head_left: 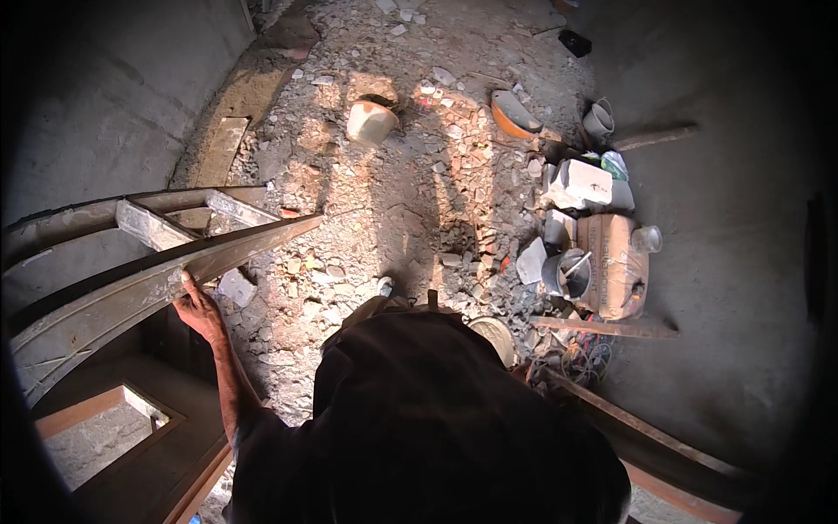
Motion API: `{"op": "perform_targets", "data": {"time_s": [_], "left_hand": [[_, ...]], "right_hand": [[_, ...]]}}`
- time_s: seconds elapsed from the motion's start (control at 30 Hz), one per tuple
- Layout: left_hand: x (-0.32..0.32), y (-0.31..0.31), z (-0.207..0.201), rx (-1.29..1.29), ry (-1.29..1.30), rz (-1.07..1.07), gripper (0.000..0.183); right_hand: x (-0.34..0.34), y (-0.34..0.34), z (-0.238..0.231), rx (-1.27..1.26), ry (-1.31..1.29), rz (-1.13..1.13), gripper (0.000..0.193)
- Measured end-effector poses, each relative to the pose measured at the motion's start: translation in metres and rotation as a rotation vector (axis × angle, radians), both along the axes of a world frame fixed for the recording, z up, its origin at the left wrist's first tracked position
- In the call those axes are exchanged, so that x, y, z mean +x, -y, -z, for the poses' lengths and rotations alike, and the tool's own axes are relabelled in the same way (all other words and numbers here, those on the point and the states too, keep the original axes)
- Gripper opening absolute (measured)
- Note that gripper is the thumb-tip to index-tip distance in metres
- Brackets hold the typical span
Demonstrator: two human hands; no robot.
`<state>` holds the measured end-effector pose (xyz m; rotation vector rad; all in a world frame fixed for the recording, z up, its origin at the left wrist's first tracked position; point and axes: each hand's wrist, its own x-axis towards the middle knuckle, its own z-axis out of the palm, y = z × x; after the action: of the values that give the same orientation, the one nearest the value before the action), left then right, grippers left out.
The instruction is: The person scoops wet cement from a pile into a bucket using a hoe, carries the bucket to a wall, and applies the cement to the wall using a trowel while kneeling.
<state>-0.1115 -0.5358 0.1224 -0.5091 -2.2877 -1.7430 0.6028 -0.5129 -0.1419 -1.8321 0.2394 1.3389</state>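
Gripping ladder [157,262] rail, left hand [196,307] | long axis runs left-right

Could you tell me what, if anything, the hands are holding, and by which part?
The left hand grips the ladder by its side rail's lower edge. The right hand is out of view.

tan sack [614,262] lying among right-side rubble
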Motion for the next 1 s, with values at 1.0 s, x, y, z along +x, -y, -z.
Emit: {"op": "perform_targets", "data": {"time_s": [1.0], "left_hand": [[0.094, -0.183, 0.095, -0.013, 0.796, -0.768, 0.042]], "right_hand": [[-0.560, -0.746, 0.006, 0.006, 0.235, -1.471, 0.040]]}}
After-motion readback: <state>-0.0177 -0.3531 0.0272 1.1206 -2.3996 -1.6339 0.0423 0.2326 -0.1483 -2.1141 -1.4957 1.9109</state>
